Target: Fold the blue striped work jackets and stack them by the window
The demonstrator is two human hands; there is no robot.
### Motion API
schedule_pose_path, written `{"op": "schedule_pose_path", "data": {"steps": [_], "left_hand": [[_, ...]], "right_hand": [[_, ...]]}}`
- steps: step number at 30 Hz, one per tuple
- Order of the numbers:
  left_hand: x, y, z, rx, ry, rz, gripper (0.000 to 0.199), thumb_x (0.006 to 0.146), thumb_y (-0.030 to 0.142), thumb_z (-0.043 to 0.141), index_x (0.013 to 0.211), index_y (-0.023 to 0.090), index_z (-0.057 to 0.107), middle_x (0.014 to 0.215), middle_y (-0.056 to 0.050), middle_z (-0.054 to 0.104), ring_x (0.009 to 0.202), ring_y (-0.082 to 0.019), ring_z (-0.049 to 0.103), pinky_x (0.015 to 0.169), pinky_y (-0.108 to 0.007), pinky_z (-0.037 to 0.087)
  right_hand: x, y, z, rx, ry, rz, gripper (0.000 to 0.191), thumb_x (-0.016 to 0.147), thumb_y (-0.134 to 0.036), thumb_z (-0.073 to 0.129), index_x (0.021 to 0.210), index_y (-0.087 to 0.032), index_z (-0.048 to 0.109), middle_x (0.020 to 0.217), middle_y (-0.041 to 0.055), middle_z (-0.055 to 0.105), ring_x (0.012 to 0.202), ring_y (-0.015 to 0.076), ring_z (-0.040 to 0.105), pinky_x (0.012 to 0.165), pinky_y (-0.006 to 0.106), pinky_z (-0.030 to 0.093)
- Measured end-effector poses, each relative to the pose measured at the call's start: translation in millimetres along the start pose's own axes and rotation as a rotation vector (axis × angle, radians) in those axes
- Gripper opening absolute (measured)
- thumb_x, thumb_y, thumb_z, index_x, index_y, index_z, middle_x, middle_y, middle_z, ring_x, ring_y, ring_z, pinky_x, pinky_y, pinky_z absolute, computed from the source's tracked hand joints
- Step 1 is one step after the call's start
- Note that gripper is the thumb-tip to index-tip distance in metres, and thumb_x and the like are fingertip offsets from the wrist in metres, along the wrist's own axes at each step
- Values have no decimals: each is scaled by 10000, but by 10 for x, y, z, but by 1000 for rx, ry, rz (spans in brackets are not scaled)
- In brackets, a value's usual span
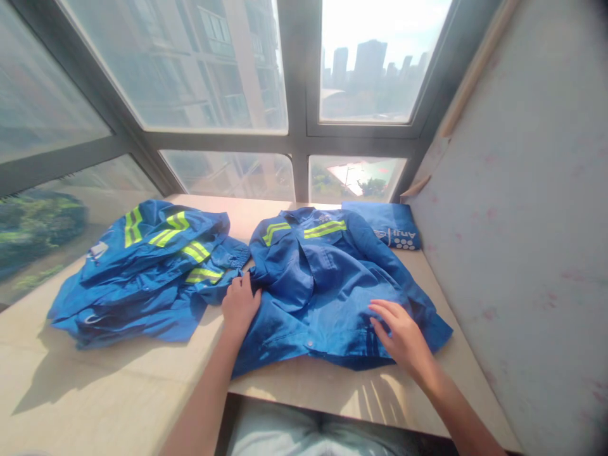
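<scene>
A blue work jacket [327, 297] with yellow-green reflective stripes lies spread front side up, its collar towards the window. At its left edge my left hand [241, 305] is closed on the jacket's fabric by the sleeve; the fingertips are partly hidden. My right hand [401, 332] is over the lower right front of the jacket, fingers stretched and apart, with nothing in it. A second blue jacket [142, 278] with the same stripes lies crumpled to the left, its near sleeve reaching close to my left hand.
A folded blue item [401, 228] with white lettering lies at the back right, partly behind the spread jacket. The pale wooden surface [114, 386] ends at a front edge near my body. Grey-framed windows [297, 136] stand behind, and a patterned wall [517, 253] bounds the right.
</scene>
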State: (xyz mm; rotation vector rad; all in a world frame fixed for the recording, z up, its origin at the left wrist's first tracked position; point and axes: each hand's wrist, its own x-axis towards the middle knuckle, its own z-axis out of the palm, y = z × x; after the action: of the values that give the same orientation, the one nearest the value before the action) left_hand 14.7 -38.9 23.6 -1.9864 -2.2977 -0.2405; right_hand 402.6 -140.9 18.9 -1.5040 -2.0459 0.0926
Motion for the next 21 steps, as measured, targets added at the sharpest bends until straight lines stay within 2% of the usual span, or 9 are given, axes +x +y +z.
{"op": "schedule_pose_path", "data": {"steps": [2, 4, 6, 9, 11, 14, 18, 21], "left_hand": [[-238, -7, -8, -11, 162, 108, 496, 934, 299, 514, 1364, 52, 516, 1353, -262, 538, 1222, -388, 556, 961, -491, 504], [-542, 24, -46, -81, 261, 282, 417, 922, 207, 510, 1313, 72, 565, 1393, -250, 517, 1278, -374, 518, 1036, -505, 463], [-874, 88, -101, -196, 283, 482, 358, 914, 136, 499, 1255, 135, 610, 1365, -197, 561, 1268, -328, 535, 1054, -485, 457], [-1318, 186, -141, -345, 254, 650, 328, 923, 142, 531, 1232, 189, 630, 1307, -138, 622, 1241, -279, 562, 1059, -447, 461], [-1516, 222, -103, -346, 225, 696, 340, 927, 186, 558, 1260, 199, 627, 1307, -123, 640, 1254, -283, 552, 1056, -450, 459], [-1649, 232, 23, -273, 145, 742, 421, 912, 244, 591, 1330, 199, 601, 1354, -114, 634, 1266, -297, 536, 1024, -454, 475], [-1661, 241, 140, -249, 51, 689, 490, 877, 200, 582, 1367, 197, 585, 1375, -114, 625, 1251, -294, 546, 1025, -474, 473], [-1642, 234, 140, -259, -6, 662, 535, 830, 65, 517, 1340, 200, 606, 1356, -105, 641, 1212, -276, 576, 1026, -472, 470]], "right_hand": [[-142, -344, 159, 48, -67, -105, 304, 962, -269, 548, 1239, -194, 649, 1289, 117, 672, 1187, 259, 614, 1011, 422, 515], [-228, -616, 308, 42, -94, -162, 390, 916, -277, 626, 1298, -200, 615, 1379, 125, 622, 1266, 303, 557, 1053, 485, 469], [-245, -785, 431, 31, -122, -178, 472, 867, -298, 699, 1321, -215, 601, 1426, 126, 590, 1309, 340, 515, 1091, 545, 408], [-173, -876, 539, 66, -206, -145, 406, 854, -271, 728, 1250, -252, 636, 1280, 84, 686, 1192, 284, 594, 1101, 506, 386], [-106, -891, 563, 82, -273, -120, 300, 868, -226, 709, 1164, -253, 667, 1131, 56, 733, 1070, 237, 636, 1045, 439, 428], [-63, -932, 566, 52, -338, -118, 199, 891, -163, 653, 1073, -235, 689, 1011, 47, 740, 966, 221, 649, 905, 373, 484], [-151, -1012, 593, 29, -300, -150, 313, 868, -140, 652, 1168, -230, 654, 1123, 60, 711, 1003, 237, 639, 841, 361, 513], [-242, -1012, 636, 8, -256, -169, 274, 844, -94, 641, 1085, -222, 665, 1132, 58, 701, 971, 235, 640, 814, 356, 537]]}}
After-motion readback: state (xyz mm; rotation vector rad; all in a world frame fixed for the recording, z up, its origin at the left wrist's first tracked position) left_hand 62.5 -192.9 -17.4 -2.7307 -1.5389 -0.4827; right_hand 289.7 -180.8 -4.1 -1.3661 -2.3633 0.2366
